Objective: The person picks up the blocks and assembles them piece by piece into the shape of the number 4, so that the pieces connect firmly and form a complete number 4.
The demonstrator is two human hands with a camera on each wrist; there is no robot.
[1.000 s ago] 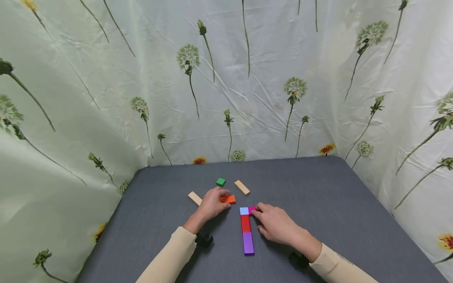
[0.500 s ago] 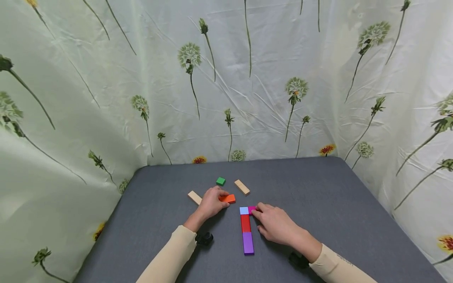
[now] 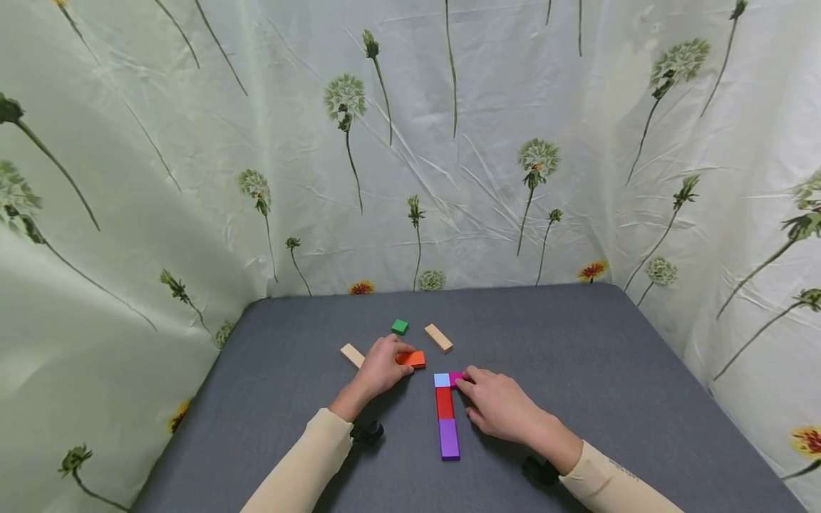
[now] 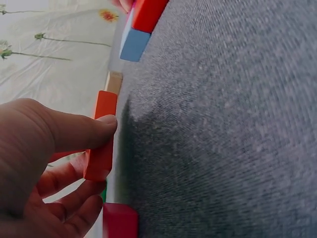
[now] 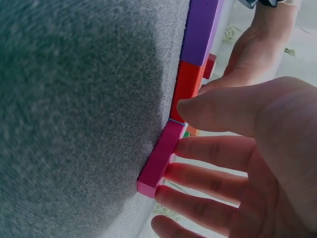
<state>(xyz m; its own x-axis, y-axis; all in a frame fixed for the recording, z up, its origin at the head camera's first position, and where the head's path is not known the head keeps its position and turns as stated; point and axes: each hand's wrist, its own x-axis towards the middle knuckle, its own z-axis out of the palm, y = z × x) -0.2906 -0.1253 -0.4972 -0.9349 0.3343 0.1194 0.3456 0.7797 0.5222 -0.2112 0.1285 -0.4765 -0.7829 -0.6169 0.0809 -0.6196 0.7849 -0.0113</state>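
Observation:
My left hand [image 3: 383, 365] pinches an orange block [image 3: 413, 359] between thumb and fingers, left of a joined row of blocks. That row has a light blue block [image 3: 442, 380] at its far end, a red block [image 3: 445, 403] in the middle and a purple block [image 3: 449, 439] nearest me. A magenta block [image 5: 159, 161] adjoins the light blue end and points right; my right hand [image 3: 500, 404] covers part of it in the head view. Fairly straight fingers of that hand touch the magenta block's far side, while its thumb lies by the red block.
Beyond the left hand lie a green block [image 3: 400, 327] and a plain wooden block [image 3: 439, 338]. Another wooden block [image 3: 352, 355] shows partly behind that hand. The left wrist view has a dark red block [image 4: 120, 220] near the fingers. A flowered curtain [image 3: 474, 214] borders the grey table [image 3: 545, 320].
The left hand still grips the orange block, which has shifted very slightly left. The right hand stays at the magenta block, and the row looks unchanged.

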